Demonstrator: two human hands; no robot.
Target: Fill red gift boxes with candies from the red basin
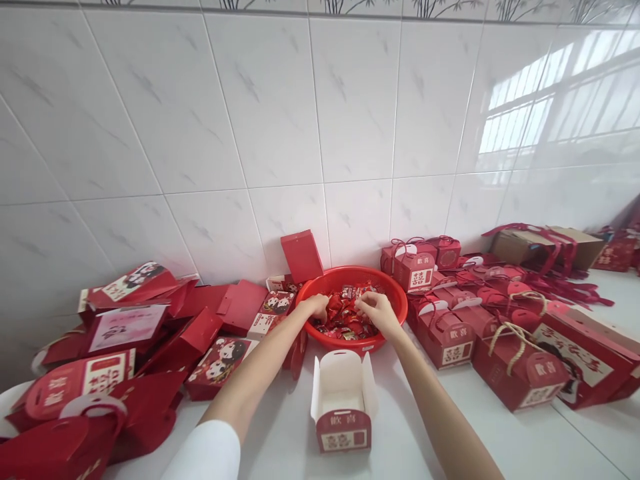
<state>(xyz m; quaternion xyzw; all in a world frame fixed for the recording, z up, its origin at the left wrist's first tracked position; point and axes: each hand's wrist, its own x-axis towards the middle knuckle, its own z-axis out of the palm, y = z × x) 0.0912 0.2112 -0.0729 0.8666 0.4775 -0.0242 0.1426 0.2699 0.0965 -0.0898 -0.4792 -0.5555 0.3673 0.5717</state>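
A red plastic basket [395,293] holds a heap of red-wrapped candies [345,320]. My left hand [318,307] reaches into its left side, fingers curled down against the candies; whatever they hold is hidden. Over the right side of the heap, my right hand [377,312] has thumb and fingers pinched together on what looks like a small wrapped candy. Between my forearms, in front of the basket, an open red gift box [344,427] stands upright, its flaps raised and pale interior showing. No candies are visible inside it.
Unfilled-looking red boxes [165,347] lie piled at the left. Closed gift boxes [445,333] with cord handles stand in rows at the right, near a cardboard box [520,245] draped with dark red ribbons [560,250]. One red box [302,256] leans against the tiled wall [280,120].
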